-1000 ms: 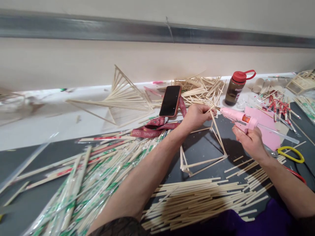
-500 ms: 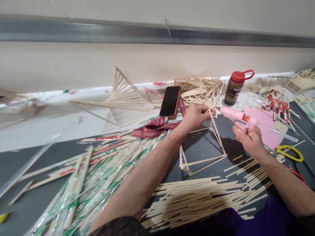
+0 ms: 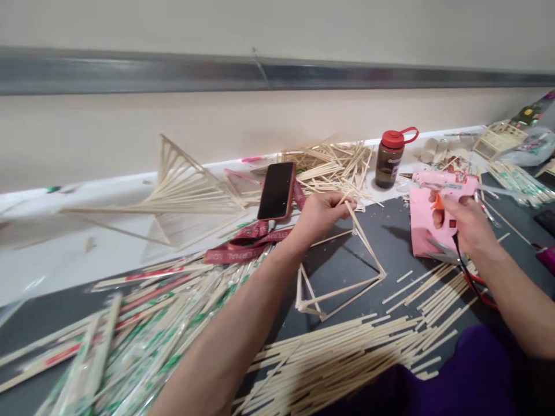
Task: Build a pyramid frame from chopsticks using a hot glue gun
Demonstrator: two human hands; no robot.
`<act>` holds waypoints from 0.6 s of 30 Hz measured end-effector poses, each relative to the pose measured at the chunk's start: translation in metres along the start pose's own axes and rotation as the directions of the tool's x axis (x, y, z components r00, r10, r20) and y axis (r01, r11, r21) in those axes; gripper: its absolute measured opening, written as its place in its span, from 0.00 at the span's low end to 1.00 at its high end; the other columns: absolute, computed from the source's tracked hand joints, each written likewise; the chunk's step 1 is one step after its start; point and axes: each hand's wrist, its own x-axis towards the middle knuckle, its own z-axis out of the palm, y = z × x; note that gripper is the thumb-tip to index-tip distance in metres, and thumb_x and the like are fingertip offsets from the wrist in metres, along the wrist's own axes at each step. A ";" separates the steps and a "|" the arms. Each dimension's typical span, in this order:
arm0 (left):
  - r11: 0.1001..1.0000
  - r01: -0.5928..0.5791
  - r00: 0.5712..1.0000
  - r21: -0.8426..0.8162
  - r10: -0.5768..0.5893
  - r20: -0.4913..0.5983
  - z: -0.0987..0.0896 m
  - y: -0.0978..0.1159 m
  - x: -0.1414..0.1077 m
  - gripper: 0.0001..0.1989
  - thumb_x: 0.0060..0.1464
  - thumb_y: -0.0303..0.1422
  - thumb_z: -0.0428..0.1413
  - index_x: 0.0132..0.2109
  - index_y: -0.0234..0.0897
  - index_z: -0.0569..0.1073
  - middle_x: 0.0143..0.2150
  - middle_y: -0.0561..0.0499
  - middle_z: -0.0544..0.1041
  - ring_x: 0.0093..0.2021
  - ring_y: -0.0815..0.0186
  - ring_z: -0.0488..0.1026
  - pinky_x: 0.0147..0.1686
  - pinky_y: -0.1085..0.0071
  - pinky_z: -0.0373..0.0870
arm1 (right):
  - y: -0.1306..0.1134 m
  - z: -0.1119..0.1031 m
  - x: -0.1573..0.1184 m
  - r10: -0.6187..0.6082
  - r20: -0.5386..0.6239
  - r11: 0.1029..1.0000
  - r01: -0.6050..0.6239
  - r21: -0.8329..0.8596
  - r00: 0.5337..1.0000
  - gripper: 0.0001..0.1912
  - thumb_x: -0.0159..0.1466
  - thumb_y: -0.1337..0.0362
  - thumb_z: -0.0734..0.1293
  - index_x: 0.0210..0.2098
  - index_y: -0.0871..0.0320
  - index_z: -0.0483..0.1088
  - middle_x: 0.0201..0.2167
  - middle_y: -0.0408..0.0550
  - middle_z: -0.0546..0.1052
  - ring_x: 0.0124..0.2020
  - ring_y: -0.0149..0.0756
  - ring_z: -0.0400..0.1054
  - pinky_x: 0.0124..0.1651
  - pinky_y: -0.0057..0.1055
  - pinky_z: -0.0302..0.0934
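My left hand [image 3: 323, 216] pinches the far upper corner of a stick frame [image 3: 342, 287], built from thin wooden chopsticks and standing on the dark tabletop. Its fingertips partly hide that joint. Off to the right, my right hand [image 3: 466, 222] is wrapped round the handle of a pink glue gun [image 3: 448, 182], a finger by the orange trigger. The gun's nozzle points left, apart from the frame, and a clear glue stick pokes out of its back. Beneath the gun lies a pink sheet [image 3: 420, 228]. Loose chopsticks [image 3: 342, 358] lie in rows in front of the frame.
Wrapped chopsticks [image 3: 173, 329] cover the left side. A phone [image 3: 276, 190] lies on a red lanyard [image 3: 236, 249]. Behind are a fan-shaped stick model [image 3: 195, 190], a stick pile [image 3: 333, 164] and a red-capped bottle [image 3: 389, 160]. Scissors with a red handle [image 3: 485, 292] lie near my right forearm.
My right hand has drawn the glue gun away from the frame's corner, to the right, over the pink sheet. My left hand keeps its pinch on the corner. The view has shifted right.
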 end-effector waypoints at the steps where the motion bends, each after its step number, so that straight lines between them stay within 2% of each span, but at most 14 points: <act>1: 1.000 -0.003 1.000 0.007 0.003 -0.005 0.000 -0.001 0.000 0.16 0.43 0.44 0.64 0.31 0.35 0.84 0.27 0.50 0.80 0.29 0.65 0.72 0.34 0.70 0.65 | -0.003 -0.014 0.003 0.025 -0.027 1.000 -0.025 0.004 0.999 0.18 0.56 0.49 0.75 0.32 0.58 0.76 0.18 0.41 0.73 0.18 0.27 0.63 0.21 0.26 0.54; 4: 0.999 -0.030 0.999 0.022 0.030 -0.020 0.001 -0.003 0.001 0.15 0.44 0.45 0.65 0.29 0.36 0.83 0.28 0.49 0.81 0.32 0.63 0.74 0.36 0.68 0.67 | -0.006 -0.059 0.006 0.136 -0.084 0.990 -0.138 -0.008 0.987 0.23 0.48 0.48 0.80 0.34 0.59 0.77 0.18 0.41 0.72 0.17 0.27 0.63 0.20 0.25 0.56; 6: 0.999 -0.035 0.999 0.030 0.036 -0.027 0.001 -0.005 0.002 0.14 0.44 0.44 0.65 0.29 0.37 0.83 0.28 0.49 0.81 0.33 0.61 0.75 0.37 0.67 0.68 | -0.002 -0.086 0.004 0.225 -0.125 0.971 -0.233 -0.053 0.966 0.24 0.44 0.49 0.82 0.30 0.59 0.76 0.16 0.42 0.72 0.16 0.27 0.62 0.18 0.25 0.55; 9: 0.997 -0.044 0.998 0.057 0.046 -0.031 0.001 -0.005 0.003 0.12 0.45 0.43 0.65 0.26 0.38 0.81 0.30 0.48 0.82 0.35 0.60 0.76 0.39 0.67 0.69 | 0.010 -0.115 0.002 0.335 -0.160 0.925 -0.356 -0.129 0.928 0.24 0.41 0.50 0.83 0.27 0.59 0.74 0.14 0.42 0.71 0.15 0.27 0.62 0.17 0.24 0.54; 13: 0.995 -0.039 0.999 0.090 0.042 -0.035 0.002 -0.004 0.003 0.13 0.45 0.44 0.65 0.25 0.39 0.80 0.31 0.48 0.83 0.35 0.60 0.76 0.37 0.67 0.70 | 0.031 -0.136 0.009 0.432 -0.139 0.880 -0.450 -0.152 0.891 0.22 0.42 0.50 0.82 0.26 0.58 0.74 0.16 0.43 0.73 0.17 0.27 0.64 0.17 0.23 0.55; 18: 0.996 -0.022 0.999 0.087 0.025 -0.038 0.001 -0.009 0.004 0.13 0.45 0.45 0.65 0.26 0.40 0.80 0.34 0.48 0.84 0.38 0.59 0.78 0.41 0.67 0.71 | 0.050 -0.142 0.023 0.470 -0.126 0.855 -0.486 -0.181 0.874 0.19 0.48 0.51 0.80 0.28 0.58 0.75 0.19 0.44 0.74 0.18 0.26 0.62 0.19 0.25 0.55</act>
